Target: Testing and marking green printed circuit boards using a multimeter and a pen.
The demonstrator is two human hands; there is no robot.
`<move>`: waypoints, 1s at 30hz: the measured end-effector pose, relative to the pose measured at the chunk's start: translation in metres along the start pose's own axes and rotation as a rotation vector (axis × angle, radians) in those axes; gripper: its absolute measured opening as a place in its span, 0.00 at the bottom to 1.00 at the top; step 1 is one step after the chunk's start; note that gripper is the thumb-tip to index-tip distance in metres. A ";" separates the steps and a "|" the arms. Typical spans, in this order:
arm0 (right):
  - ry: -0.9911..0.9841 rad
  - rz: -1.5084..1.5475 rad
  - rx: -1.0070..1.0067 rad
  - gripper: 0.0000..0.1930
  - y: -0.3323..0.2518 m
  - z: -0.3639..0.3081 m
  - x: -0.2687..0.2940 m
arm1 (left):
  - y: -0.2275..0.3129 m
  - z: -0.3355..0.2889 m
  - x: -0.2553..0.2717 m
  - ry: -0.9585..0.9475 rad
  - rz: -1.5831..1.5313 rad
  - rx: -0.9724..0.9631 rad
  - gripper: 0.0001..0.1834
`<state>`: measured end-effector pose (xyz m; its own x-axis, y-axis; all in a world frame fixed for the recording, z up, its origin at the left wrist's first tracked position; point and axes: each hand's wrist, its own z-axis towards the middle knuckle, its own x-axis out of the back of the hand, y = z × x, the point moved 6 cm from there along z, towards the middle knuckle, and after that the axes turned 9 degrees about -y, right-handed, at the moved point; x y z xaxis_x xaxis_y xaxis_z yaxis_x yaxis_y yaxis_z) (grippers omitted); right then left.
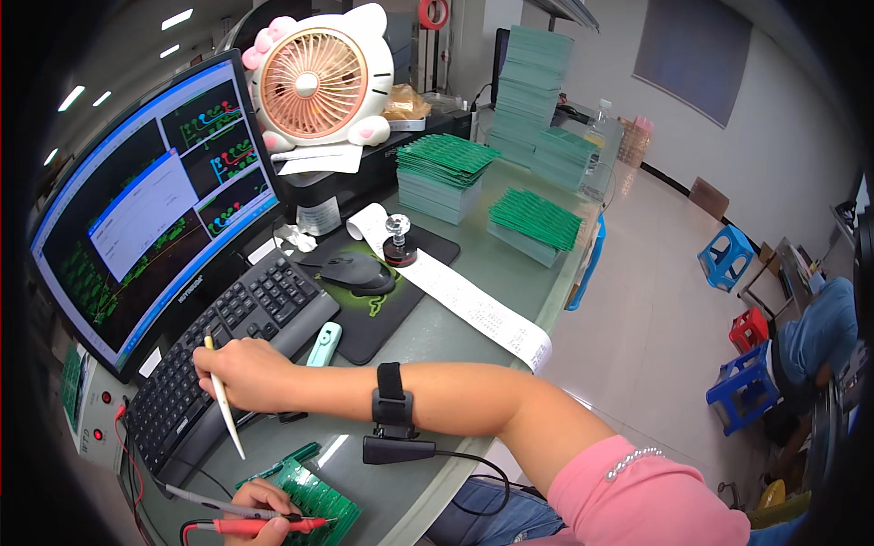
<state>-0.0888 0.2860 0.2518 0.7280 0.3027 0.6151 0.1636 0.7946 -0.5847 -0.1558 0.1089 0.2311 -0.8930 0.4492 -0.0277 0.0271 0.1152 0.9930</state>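
Note:
My right hand [250, 371] is closed round a white pen-like stick [221, 400] with a yellowish end. It hovers over or rests at the black keyboard [259, 305]; contact with the keys cannot be made out. The stick's pointed tip hangs down toward the table. Low in the view, my left hand [259, 510] grips a red test probe [273, 526], whose metal tip lies over a green circuit board [319, 491]. A grey probe-like stick [214, 502] also runs into that hand. The fingers partly cover the board.
A monitor [155, 209] stands behind the keyboard, a cat-shaped fan [314, 82] beyond. Close by lie a mouse [355, 273], a teal hand tool [325, 344], a clear-knobbed stamp [398, 241] and a paper strip [473, 305]. Stacked boards [442, 177] stand further back. A person [824, 332] sits far right.

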 end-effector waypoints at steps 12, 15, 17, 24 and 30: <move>0.027 0.019 0.048 0.06 -0.003 -0.001 0.000 | 0.004 0.002 0.001 0.016 0.130 -0.042 0.06; 0.033 0.015 0.053 0.06 -0.002 -0.001 0.000 | 0.002 0.002 0.002 0.027 0.126 -0.043 0.07; 0.049 0.009 0.074 0.06 -0.003 -0.001 -0.001 | 0.001 0.002 0.002 0.034 0.115 -0.043 0.07; 0.022 -0.016 0.057 0.06 -0.003 -0.001 -0.001 | 0.003 0.002 -0.001 0.021 0.082 -0.030 0.08; 0.019 -0.018 0.060 0.07 -0.003 -0.001 -0.003 | 0.005 0.003 -0.002 0.012 0.073 -0.047 0.08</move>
<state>-0.0908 0.2823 0.2508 0.7376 0.2785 0.6151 0.1371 0.8302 -0.5403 -0.1524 0.1110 0.2362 -0.8950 0.4438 0.0457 0.0714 0.0413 0.9966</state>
